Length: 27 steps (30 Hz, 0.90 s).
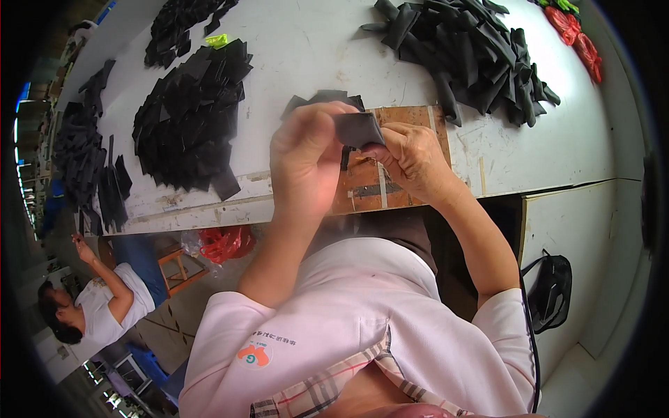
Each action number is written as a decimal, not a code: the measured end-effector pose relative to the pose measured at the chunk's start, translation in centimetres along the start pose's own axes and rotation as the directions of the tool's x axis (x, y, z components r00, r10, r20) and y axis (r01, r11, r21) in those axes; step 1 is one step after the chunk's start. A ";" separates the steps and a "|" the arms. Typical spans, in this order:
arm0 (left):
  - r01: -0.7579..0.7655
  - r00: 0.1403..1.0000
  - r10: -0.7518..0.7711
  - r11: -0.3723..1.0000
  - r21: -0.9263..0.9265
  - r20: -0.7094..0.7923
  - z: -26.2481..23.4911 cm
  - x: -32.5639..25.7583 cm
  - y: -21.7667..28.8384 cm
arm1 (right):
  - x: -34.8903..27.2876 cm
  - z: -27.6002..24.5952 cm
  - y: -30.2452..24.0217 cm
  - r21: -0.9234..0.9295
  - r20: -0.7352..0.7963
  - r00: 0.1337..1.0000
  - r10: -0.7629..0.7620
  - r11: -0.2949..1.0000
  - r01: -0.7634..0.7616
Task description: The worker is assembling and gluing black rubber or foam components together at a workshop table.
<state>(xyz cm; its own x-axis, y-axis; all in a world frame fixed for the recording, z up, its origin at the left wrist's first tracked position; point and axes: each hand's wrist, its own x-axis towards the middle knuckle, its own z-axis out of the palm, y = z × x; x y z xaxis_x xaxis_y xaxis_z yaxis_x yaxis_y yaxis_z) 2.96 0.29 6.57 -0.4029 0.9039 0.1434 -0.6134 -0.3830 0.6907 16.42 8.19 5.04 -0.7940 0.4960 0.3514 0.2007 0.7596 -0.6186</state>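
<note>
Above a brown worn board point(418, 198) at the table's near edge, a small black folded fabric piece point(358, 129) is held up between my hands. My right hand point(421, 164) pinches its right end, thumb below and fingers behind. At its left end is my left hand point(303, 157), slightly blurred, with the fingers curled in against the piece; the fingertips are partly hidden. Just behind my hands lies a small stack of black pieces point(338, 97), partly covered by them.
Flat black pieces form a big pile point(191, 115) to the left. Rolled black pieces are heaped point(481, 59) at the far right, near red plastic bags point(575, 38). A co-worker point(111, 296) sits at lower left. A black bag point(550, 292) hangs at right.
</note>
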 end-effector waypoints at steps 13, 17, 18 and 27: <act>-0.067 0.966 0.240 0.604 0.794 -0.101 -4.7 2.6 -0.1 | 2.3 -3.5 -1.6 0.534 -0.013 0.991 0.132 0.839 -0.105; 0.176 0.960 0.236 -0.089 0.980 -0.151 -11.8 5.6 -3.2 | 5.2 -6.5 2.3 0.647 -0.292 0.906 0.308 0.761 -0.050; 0.243 0.966 0.145 -0.236 0.941 -0.213 -12.6 5.5 -3.4 | 4.4 -5.1 2.6 0.593 -0.284 0.874 0.394 0.788 -0.163; 0.131 0.934 0.307 0.183 0.974 -0.183 -14.7 4.8 -1.0 | -2.6 2.6 -4.1 0.239 0.056 0.983 0.173 0.954 -0.182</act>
<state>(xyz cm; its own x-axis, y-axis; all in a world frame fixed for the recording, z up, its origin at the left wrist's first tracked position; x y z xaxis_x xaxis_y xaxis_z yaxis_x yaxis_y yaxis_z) -8.34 2.16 -3.85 -0.6891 0.6918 0.2159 0.4968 0.2341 0.8357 16.18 2.74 4.83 -0.7782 0.5957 0.1989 0.1987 0.5340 -0.8218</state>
